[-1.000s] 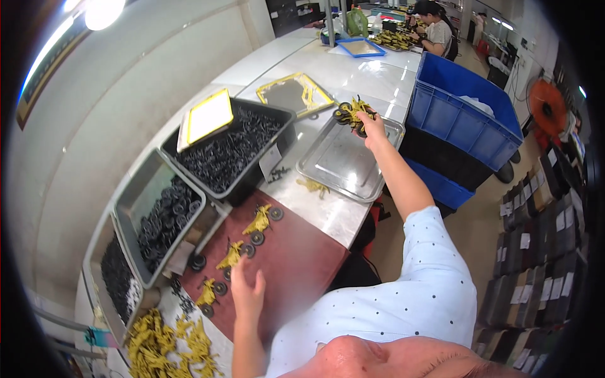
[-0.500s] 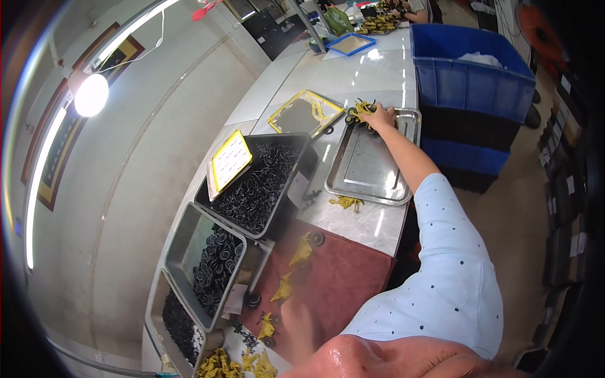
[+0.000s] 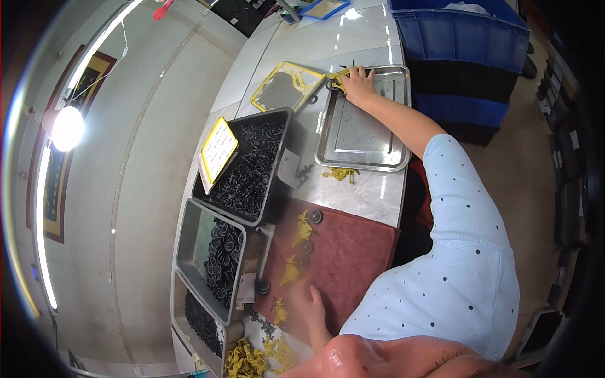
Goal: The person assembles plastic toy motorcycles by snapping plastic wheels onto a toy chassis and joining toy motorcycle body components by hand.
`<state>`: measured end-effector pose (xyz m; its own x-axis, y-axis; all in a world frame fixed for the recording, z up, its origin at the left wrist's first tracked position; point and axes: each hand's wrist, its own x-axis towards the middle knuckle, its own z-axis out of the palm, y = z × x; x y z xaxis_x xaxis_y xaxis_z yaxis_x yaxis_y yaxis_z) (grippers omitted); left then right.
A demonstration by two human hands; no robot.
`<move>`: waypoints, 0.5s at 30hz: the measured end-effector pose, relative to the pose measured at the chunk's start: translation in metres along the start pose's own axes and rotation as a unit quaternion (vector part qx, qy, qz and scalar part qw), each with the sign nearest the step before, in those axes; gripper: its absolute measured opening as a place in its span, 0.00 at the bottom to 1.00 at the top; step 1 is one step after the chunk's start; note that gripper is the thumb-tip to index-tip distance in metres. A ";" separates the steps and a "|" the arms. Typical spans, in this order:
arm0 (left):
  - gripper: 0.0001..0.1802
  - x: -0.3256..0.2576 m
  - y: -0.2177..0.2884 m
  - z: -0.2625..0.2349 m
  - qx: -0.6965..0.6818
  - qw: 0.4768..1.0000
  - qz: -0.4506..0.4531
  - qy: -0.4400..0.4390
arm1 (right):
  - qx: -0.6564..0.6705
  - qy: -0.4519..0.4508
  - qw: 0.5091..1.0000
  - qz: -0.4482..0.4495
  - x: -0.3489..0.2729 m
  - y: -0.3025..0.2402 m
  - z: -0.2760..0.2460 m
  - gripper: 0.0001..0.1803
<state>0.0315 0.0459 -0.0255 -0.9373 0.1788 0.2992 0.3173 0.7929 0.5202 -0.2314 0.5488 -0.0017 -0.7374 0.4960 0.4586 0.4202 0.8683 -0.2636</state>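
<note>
My right hand reaches to the far left corner of a metal tray, its fingers spread. Yellow plastic pieces with black wheels lie at its fingertips, partly hidden by them. My left hand hovers over a dark red cloth; its thumb stands apart, but motion smears the fingers. Close to it are a yellow piece and, nearer me, another yellow piece. Farther up the cloth lies a third yellow piece beside a black wheel.
On the left stand a bin of small black parts, a bin of black rings and a bin of tiny black pieces. Loose yellow pieces are heaped near me. Blue crates stand right of the table.
The view has shifted, so the table sits higher. My right hand has lowered the yellow pieces at the tray corner and its fingers have spread. The left hand has moved a little over the cloth.
</note>
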 end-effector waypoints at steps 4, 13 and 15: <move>0.13 0.000 0.003 0.000 0.001 1.000 -0.007 0.010 | 0.003 0.012 0.999 0.048 0.004 -0.008 0.010 0.14; 0.10 -0.001 -0.002 0.000 0.016 0.999 0.034 0.012 | -0.029 0.052 0.995 -0.084 0.004 -0.011 -0.007 0.11; 0.10 0.001 0.000 0.000 0.030 0.999 0.036 0.003 | -0.024 0.067 0.991 -0.112 0.010 -0.013 -0.007 0.11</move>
<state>0.0312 0.0462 -0.0249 -0.9115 0.2333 0.3386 0.3744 0.8115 0.4486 -0.2404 0.5423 0.0117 -0.7390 0.2838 0.6110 0.2805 0.9542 -0.1040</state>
